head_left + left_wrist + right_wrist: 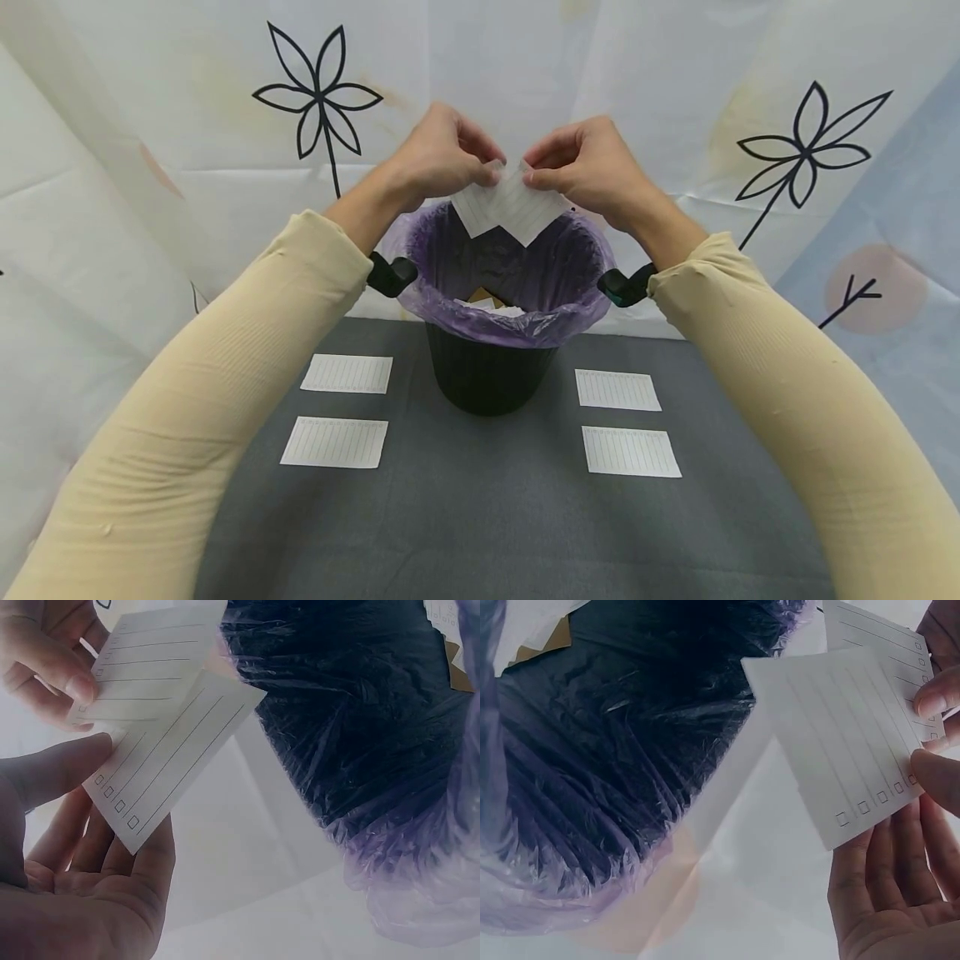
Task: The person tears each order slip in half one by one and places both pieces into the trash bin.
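Observation:
My left hand (pixel 450 158) pinches a piece of white lined paper (pixel 471 210) between thumb and fingers. Beside it, my right hand (pixel 592 171) pinches a second lined piece (pixel 531 212) the same way. Both pieces hang over the mouth of a black bin (pixel 487 375) lined with a purple plastic bag (pixel 517 331). In the left wrist view, small printed boxes run along the edge of the left-hand piece (pixel 169 761), which overlaps the other one (pixel 150 664). The thumbs nearly meet where the pieces cross.
White paper scraps and a brown piece (pixel 483 295) lie inside the bin. Two lined sheets (pixel 334 442) lie on the grey table left of it, and two more (pixel 632 452) on the right. Behind hangs a white cloth (pixel 510 67) with printed flowers.

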`<action>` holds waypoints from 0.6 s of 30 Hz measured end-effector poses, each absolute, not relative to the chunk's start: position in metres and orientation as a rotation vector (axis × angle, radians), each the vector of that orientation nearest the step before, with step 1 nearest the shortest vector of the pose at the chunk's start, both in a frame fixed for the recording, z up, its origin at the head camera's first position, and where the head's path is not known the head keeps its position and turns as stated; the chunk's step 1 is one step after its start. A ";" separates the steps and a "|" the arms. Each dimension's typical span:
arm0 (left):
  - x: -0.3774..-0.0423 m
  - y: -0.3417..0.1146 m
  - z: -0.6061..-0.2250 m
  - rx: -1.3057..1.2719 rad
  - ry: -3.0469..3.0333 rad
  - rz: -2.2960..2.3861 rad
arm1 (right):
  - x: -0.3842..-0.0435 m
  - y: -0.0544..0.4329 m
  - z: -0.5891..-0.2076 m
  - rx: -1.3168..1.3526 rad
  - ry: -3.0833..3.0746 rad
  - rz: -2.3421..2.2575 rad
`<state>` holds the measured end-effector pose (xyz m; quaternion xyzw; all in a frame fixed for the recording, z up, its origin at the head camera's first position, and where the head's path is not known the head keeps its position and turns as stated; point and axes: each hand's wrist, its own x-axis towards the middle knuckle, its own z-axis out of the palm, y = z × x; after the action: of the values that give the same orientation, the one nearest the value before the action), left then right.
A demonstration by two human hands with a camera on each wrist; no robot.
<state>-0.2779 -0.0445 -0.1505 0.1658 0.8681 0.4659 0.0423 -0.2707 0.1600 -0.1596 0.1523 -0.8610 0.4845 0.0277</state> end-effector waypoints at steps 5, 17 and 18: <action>-0.276 -0.045 -0.152 0.525 2.634 1.449 | -0.269 0.163 -0.160 0.492 -2.694 1.466; -0.268 -0.047 -0.154 0.576 2.561 1.496 | -0.257 0.168 -0.158 0.528 -2.732 1.453; -0.267 -0.047 -0.153 0.580 2.555 1.505 | -0.255 0.169 -0.157 0.531 -2.724 1.456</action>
<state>-0.2668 -0.0470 -0.1533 0.1916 0.8440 0.4974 0.0600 -0.2551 0.1694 -0.1571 0.1695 -0.8692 0.4645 0.0039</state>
